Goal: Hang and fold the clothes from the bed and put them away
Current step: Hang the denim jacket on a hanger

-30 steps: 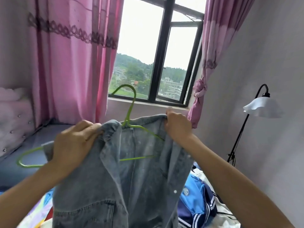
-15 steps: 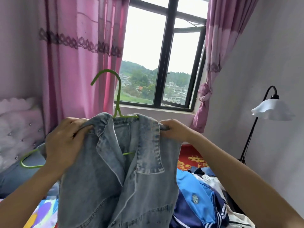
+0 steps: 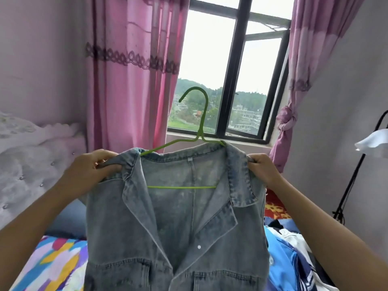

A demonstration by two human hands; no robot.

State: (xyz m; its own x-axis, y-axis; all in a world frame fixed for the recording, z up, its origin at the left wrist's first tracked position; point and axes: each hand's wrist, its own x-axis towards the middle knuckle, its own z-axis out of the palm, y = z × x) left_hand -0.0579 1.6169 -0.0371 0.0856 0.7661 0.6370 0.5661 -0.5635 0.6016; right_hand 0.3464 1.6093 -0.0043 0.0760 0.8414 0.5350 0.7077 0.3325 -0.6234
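Observation:
A faded blue denim vest (image 3: 178,223) hangs open-fronted on a green wire hanger (image 3: 197,131), held up in front of me with the hook upright. My left hand (image 3: 90,171) grips the vest's left shoulder over the hanger arm. My right hand (image 3: 262,166) grips the right shoulder. The hanger's lower bar shows through the open collar. A pile of clothes (image 3: 294,253), blue, navy and white, lies on the bed at lower right.
A colourful patterned bedspread (image 3: 52,263) covers the bed below, with a tufted headboard (image 3: 31,164) at left. Pink curtains (image 3: 134,70) frame a dark-framed window (image 3: 233,80) ahead. A black floor lamp (image 3: 357,169) with a white shade stands by the right wall.
The hanger has slid fully inside the vest and now sits level with the hook centred. Both hands moved out to the shoulders and spread the vest open and straight.

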